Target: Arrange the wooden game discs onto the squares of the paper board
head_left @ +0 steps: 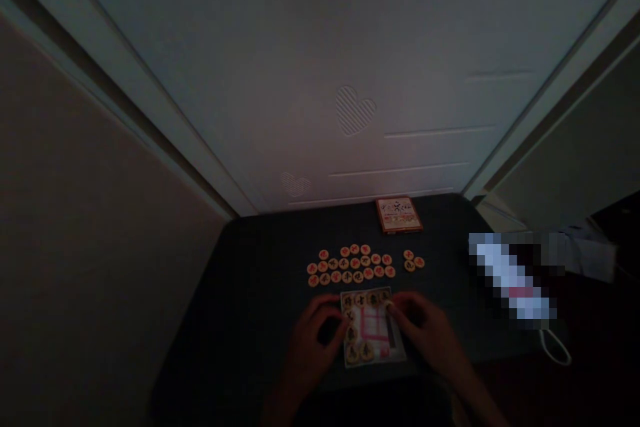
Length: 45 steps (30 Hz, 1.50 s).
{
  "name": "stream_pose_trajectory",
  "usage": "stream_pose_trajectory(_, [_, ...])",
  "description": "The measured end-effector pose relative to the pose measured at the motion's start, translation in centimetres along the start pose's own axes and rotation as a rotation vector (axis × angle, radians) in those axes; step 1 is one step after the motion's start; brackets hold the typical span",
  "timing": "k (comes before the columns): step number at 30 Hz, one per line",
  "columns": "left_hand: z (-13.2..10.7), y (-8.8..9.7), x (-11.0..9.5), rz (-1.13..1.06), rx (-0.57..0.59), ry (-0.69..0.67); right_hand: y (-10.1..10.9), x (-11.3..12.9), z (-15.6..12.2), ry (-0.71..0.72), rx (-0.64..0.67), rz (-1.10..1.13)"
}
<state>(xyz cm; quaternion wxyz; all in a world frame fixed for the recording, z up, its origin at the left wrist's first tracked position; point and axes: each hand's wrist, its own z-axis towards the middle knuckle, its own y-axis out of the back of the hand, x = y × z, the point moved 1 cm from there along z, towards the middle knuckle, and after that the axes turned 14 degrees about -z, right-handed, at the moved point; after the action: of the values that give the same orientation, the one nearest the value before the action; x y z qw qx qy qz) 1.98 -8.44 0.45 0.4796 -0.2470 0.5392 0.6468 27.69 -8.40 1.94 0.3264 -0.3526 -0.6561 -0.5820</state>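
Pale paper board point(374, 325), head view: lies at near edge of dark bench point(250, 280), long axis running away from the person toward the wall. Wooden discs sit along its far & left sides. Left grip point(320, 332) curls at board's left edge. Right grip point(425, 333) curls at its far-right corner, fingertips by a disc point(386, 298). Can't tell if either pinches anything. Loose discs point(350, 265) lie just beyond, red box point(399, 214) at back.
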Motion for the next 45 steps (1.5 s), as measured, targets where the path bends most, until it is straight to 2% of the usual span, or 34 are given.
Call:
stream_pose_trajectory(4, [-0.5,-0.2,0.7,0.024,0.032,0.013,-1.1,-0.1,-0.2,0.085,-0.039,-0.212])
stream_pose_trajectory(14, [-0.2,-0.1,0.4,0.034,0.084,0.040,-2.3,-0.9,-0.4,0.354,-0.160,-0.562])
stream_pose_trajectory(25, [-0.2,-0.1,0.5,0.020,0.072,0.029,-2.5,-0.9,-0.6,0.407,-0.250,-0.699])
stream_pose_trajectory(32, [-0.2,-0.1,0.4,0.016,0.073,0.028,-2.6,-0.9,-0.9,0.340,-0.314,-0.647])
stream_pose_trajectory(38, [0.1,0.0,-0.9,0.088,0.067,-0.029,-1.3,-0.9,-1.1,0.250,-0.340,-0.417])
stream_pose_trajectory(40, [0.7,-0.2,-2.0,0.112,0.111,-0.064,-0.7,-1.4,-1.1,0.204,-0.348,-0.360])
stream_pose_trajectory(45, [3.2,-1.6,-4.8,0.158,0.310,-0.096,-0.4,-3.1,-1.0,0.138,-0.354,-0.293])
